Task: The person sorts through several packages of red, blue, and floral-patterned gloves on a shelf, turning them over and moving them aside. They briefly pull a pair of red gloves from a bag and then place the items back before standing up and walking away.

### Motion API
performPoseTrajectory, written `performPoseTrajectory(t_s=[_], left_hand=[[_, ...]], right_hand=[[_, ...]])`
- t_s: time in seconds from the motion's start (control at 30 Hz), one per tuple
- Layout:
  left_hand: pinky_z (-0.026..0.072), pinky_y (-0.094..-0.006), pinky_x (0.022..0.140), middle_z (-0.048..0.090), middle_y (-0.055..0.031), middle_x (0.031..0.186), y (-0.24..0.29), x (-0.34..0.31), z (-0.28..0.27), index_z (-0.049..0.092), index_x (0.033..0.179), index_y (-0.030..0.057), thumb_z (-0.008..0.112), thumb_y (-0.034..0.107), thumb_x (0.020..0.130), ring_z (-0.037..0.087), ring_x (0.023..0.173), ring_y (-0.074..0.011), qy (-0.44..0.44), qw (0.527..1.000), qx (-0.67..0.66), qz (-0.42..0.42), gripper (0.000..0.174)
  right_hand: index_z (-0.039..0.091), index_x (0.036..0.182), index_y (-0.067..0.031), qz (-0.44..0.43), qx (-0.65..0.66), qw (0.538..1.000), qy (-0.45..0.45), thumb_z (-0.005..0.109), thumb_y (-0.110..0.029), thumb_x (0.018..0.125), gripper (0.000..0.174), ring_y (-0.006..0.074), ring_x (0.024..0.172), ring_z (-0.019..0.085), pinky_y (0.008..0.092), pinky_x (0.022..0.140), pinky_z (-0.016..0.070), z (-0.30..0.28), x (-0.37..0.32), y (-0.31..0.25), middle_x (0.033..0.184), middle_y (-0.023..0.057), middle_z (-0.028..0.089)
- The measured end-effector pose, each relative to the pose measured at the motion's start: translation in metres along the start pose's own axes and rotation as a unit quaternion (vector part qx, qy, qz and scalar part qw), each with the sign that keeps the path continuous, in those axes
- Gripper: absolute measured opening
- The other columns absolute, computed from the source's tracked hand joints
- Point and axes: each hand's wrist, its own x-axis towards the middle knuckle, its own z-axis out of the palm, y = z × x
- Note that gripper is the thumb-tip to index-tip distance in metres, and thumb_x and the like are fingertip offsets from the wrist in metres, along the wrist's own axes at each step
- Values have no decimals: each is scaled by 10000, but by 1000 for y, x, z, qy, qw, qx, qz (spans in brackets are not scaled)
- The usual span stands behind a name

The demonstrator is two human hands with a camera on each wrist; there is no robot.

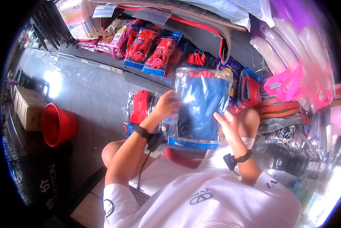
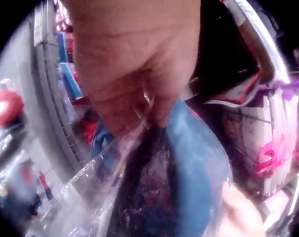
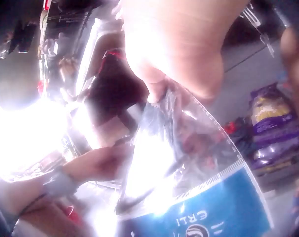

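Note:
A clear plastic packet of gloves (image 1: 204,102), blue cloth with red showing at its top and a blue printed band along its lower edge, is held up over the person's lap. The left hand (image 1: 166,104) grips its left side; in the left wrist view that hand (image 2: 139,79) pinches the crinkled plastic between thumb and fingers. On the other side, the right hand (image 1: 229,123) holds the packet's right edge, the thumb lying over the front. From the right wrist view, the right hand (image 3: 181,49) pinches the plastic above the blue band (image 3: 203,210).
Packets of red gloves (image 1: 161,53) line the low shelf ahead, and another red glove packet (image 1: 140,106) lies on the floor left of the left hand. A red bucket (image 1: 58,123) stands beside cardboard boxes (image 1: 28,108). Long plastic-wrapped goods with pink ribbon (image 1: 286,85) hang at right.

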Motion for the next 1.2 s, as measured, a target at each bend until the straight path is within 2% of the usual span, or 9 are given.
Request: performPoseTrajectory(t_s=[0.23, 0.33, 0.5, 0.57, 0.67, 0.83, 1.03, 1.13, 1.2], left_hand=[[568, -291, 718, 655, -85, 1073, -10, 4, -1, 490, 1293, 64, 659, 63, 917, 644, 1004, -166, 17, 1000, -7, -6, 412], [565, -309, 747, 652, -115, 1145, -18, -5, 13, 483, 1336, 46, 655, 98, 927, 648, 1049, -192, 135, 962, 211, 111, 447], [542, -343, 840, 618, -112, 1250, -15, -5, 23, 481, 1371, 5, 643, 292, 956, 626, 1102, -206, -56, 979, 181, 78, 530], [523, -355, 899, 604, -113, 1268, 12, -24, 42, 429, 1423, 12, 631, 355, 957, 596, 1145, -196, -126, 992, 23, -12, 613], [524, -339, 858, 599, -153, 1240, 15, -34, 49, 457, 1378, -37, 672, 374, 924, 598, 1099, -194, -64, 996, -56, -32, 649], [491, -267, 628, 653, -2, 857, -1, -19, 38, 646, 1027, 51, 665, 188, 936, 600, 721, -99, 41, 980, -196, 7, 165], [565, -308, 764, 686, -86, 1075, 29, -28, 17, 622, 1167, 22, 653, 122, 930, 685, 875, -156, -12, 984, -178, -15, 259], [574, -324, 767, 691, -84, 1070, 34, -31, 18, 616, 1169, 15, 646, 131, 935, 689, 883, -165, -25, 966, -255, -30, 263], [576, -328, 760, 692, -82, 1063, 33, -29, 15, 615, 1167, 9, 649, 140, 935, 690, 879, -166, -26, 970, -241, -32, 269]], right_hand=[[602, 802, -50, -20, 35, 999, 35, 707, -153, 912, 183, 15, 674, 430, 213, 574, 354, 11, -2, -11, 744, -87, 517], [619, 790, -35, -26, 16, 999, 36, 700, -169, 917, 201, 23, 653, 444, 240, 558, 377, 11, 2, 3, 717, -79, 540], [603, 776, 1, -28, -134, 990, 28, 668, -238, 933, 293, 65, 586, 463, 286, 540, 404, 29, 2, -12, 606, 15, 549], [620, 826, -13, -79, -297, 951, 5, 610, -249, 942, 263, 290, 567, 618, 378, 562, 464, 48, -7, -42, 631, 181, 577], [635, 887, -17, -171, -407, 897, -23, 623, -153, 891, 137, 405, 704, 631, 457, 635, 492, 81, -16, -42, 765, 227, 638], [673, 989, -4, -310, -366, 875, -59, 644, -144, 893, 172, 314, 940, 650, 405, 821, 513, 112, -26, -53, 955, 159, 691], [666, 1096, 0, -291, -291, 907, 91, 649, -159, 912, 243, 314, 1084, 616, 386, 973, 457, 62, 7, -60, 1135, 182, 661], [632, 1122, 9, -160, -196, 957, 143, 632, -203, 950, 273, 226, 1050, 619, 328, 938, 458, 35, 27, -39, 1080, 121, 669], [639, 1112, 0, -34, -49, 998, 11, 639, -198, 952, 255, 154, 996, 605, 286, 893, 459, 17, 28, -43, 1036, 58, 659]])
